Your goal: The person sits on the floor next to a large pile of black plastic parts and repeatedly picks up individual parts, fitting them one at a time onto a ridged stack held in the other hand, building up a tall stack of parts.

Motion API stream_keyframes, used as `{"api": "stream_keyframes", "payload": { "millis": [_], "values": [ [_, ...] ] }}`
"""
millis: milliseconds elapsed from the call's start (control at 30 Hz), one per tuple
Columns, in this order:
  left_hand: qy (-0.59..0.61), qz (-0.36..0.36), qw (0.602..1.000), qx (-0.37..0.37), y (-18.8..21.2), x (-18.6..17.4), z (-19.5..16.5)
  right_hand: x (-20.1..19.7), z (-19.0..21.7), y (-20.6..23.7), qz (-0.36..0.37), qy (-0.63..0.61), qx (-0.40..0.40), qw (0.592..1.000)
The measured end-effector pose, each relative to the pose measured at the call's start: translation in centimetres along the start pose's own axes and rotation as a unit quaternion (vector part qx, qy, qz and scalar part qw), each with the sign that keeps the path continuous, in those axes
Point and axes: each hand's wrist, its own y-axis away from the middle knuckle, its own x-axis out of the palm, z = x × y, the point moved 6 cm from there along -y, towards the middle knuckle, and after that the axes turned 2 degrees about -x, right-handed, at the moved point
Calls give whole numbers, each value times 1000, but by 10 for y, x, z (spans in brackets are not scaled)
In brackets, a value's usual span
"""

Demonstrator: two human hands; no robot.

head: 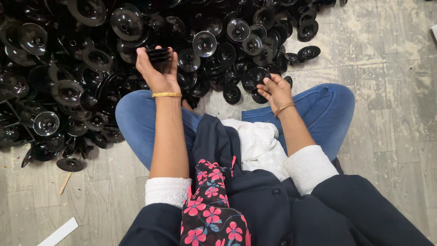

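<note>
Left grip (157,68) pinches stacked black discs (159,54) — right (274,90) curls on one (256,76) — heap (68,82) crowds the knees.

The person wears a dark navy jacket with round dark buttons down the front, its sleeves pushed back over white knitted cuffs (167,191) that end well short of the wrists. Blue jeans (136,118) cover both legs. A dark scarf printed with pink and red flowers (209,209) hangs down the front, with a white textured cloth (259,146) beside it. The left hand (157,73) has a gold bangle (166,94) at its wrist; the right hand (274,90) has 1 thinner gold bangle (284,108).
</note>
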Motion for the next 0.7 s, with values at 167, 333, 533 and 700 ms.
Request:
{"api": "stream_keyframes", "payload": {
  "millis": [167, 333, 533, 700],
  "values": [
    [-26, 25, 999, -18, 5, 5, 10, -6, 9, -4, -9, -25, 1, 1000],
    [-78, 60, 995, 8, 11, 9, 19, -17, 25, -6, -11, -13, -10, 1000],
    [-106, 75, 991, -36, 17, 9, 45, -28, 34, -8, -27, 22, -23, 999],
    [-179, 148, 964, -128, 37, 19, 72, -23, 41, -8, -24, 33, -63, 997]
  ]
}}
